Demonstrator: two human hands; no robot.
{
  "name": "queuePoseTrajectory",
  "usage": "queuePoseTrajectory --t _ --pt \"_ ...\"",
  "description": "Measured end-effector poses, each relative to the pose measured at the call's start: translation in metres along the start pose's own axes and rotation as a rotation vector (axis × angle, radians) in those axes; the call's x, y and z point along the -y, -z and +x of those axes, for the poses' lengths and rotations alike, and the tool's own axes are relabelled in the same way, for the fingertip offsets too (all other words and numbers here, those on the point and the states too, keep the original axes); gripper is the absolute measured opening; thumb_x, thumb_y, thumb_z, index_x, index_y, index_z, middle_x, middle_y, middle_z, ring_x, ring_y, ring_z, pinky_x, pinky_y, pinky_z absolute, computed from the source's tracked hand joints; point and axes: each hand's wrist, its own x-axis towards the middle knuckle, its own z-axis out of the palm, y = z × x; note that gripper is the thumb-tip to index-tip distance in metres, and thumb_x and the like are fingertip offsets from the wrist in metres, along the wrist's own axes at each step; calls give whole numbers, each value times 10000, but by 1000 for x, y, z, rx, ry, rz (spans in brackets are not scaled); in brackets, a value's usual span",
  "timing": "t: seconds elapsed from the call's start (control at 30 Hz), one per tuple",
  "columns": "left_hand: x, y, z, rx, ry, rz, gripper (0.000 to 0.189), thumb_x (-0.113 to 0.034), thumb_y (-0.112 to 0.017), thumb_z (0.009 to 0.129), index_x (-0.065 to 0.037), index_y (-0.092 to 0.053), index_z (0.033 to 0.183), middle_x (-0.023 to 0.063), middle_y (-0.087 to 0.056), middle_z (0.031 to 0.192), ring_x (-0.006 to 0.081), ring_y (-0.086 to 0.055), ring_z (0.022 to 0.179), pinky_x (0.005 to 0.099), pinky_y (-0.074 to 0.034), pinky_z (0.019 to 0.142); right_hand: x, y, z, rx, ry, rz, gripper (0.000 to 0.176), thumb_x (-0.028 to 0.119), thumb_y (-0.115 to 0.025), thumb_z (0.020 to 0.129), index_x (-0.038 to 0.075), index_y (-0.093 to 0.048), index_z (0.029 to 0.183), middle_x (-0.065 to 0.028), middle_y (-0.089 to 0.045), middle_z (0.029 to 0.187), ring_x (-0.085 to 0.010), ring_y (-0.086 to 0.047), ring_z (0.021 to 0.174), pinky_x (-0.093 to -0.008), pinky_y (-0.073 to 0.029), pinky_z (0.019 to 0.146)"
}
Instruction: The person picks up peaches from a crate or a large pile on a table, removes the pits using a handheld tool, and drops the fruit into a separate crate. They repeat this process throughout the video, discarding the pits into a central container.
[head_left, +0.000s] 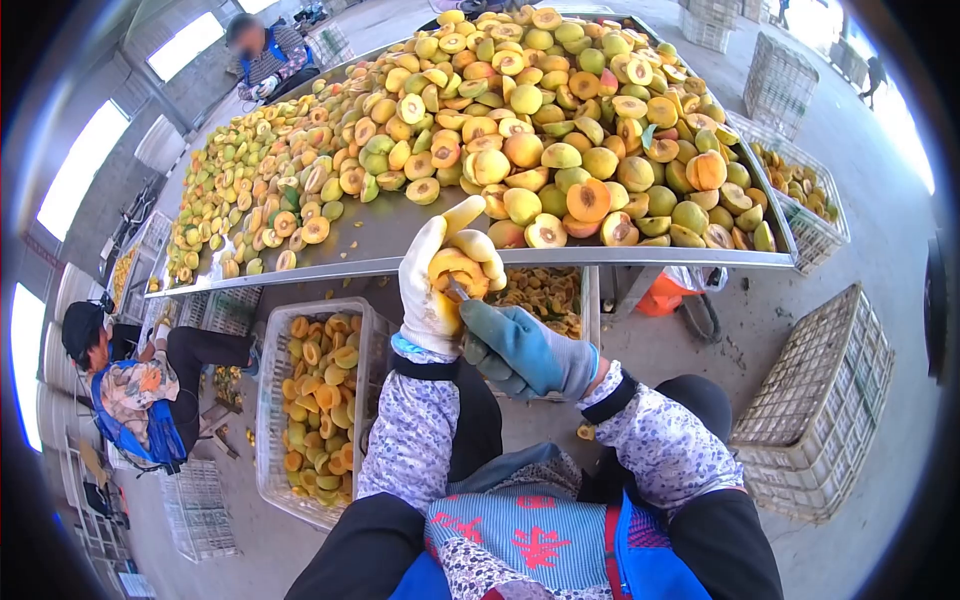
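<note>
My left hand (432, 290), in a white and yellow stained glove, is closed around a cut yellow peach half (459, 270), cut face up. Its index finger points up toward the table. My right hand (525, 348), in a blue-grey glove, is wrapped round a thin metal tool (458, 289) whose tip touches the fruit's hollow; the handle is hidden in the fist. Just beyond both hands, a metal-edged table (390, 225) bears a large heap of peach halves (590, 200), some with the stone still in.
A white crate (365, 400) of peach halves stands left of my legs. Under the table edge sits a crate of scraps (590, 310). An upturned crate (815, 400) is at right, an orange bag (672, 293) near the table leg. Co-workers sit at left (145, 390) and far left (270, 60).
</note>
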Motion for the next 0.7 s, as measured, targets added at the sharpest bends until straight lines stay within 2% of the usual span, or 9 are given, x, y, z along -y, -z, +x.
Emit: queuePoseTrajectory --t 0.03,0.13,0.27,0.33,0.43,0.5,0.57,0.67,0.7 --pt "-2 4 2 68 29 -25 500 -333 -424 1057 70 -578 1309 92 -649 822 228 -634 687 355 -552 600 9 3 -6 75 -94 88 569 580 -448 1029 88 -627 806 16 -510 594 -100 -423 422 -257 -337 383" --pt "-9 1 4 68 109 213 510 -332 -425 1052 83 -569 1313 85 -645 805 227 -621 648 355 -544 581 10 16 -3 109 -96 -86 644 699 -452 963 90 -615 836 6 -518 615 -100 -492 453 -244 -409 393" --pt "13 12 16 -182 79 -147 471 -332 -453 1046 25 -586 1323 57 -662 840 222 -634 728 356 -569 617 10 5 7 -157 1 -320 614 629 -440 1009 77 -631 821 9 -498 591 -116 -464 450 -275 -375 391" --pt "21 30 22 -126 64 -329 411 -317 -458 1045 -34 -612 1301 9 -691 896 202 -650 814 362 -586 692 -8 10 24 -215 168 -459 625 624 -447 1008 58 -631 816 -3 -516 601 -116 -488 477 -280 -410 419" --pt "22 51 36 -63 48 -577 378 -333 -446 1043 -103 -640 1273 -26 -720 950 197 -668 848 387 -588 744 11 4 7 -215 -111 -369 643 600 -488 1004 -1 -649 839 -46 -577 653 -145 -538 545 -345 -491 519" --pt "13 65 44 -101 -29 -541 378 -328 -470 1034 -93 -630 1283 -26 -728 991 184 -677 886 381 -588 773 -20 23 23 -326 -42 -568 591 544 -509 1003 -15 -694 951 -149 -677 783 -277 -651 724 -407 -523 717" --pt "-8 75 43 -180 -95 -415 388 -333 -485 1028 -87 -624 1294 -23 -735 1030 181 -686 921 380 -589 790 -33 39 17 -454 -3 -976 471 444 -542 990 13 -732 1007 -251 -712 937 -413 -699 889 -480 -534 835" --pt "-60 88 9 -475 -169 158 429 -377 -505 1021 -61 -649 1272 63 -739 1073 197 -706 887 357 -590 757 -24 43 3 -502 -5 -1061 442 420 -542 986 23 -735 1008 -252 -709 964 -434 -681 934 -493 -529 852" --pt "-75 90 -2 -645 -141 411 385 -322 -509 1015 -28 -684 1192 132 -732 980 216 -696 763 322 -575 660 -27 45 2 -564 129 -1079 448 415 -588 976 -11 -717 919 -274 -683 814 -454 -676 811 -511 -538 735"
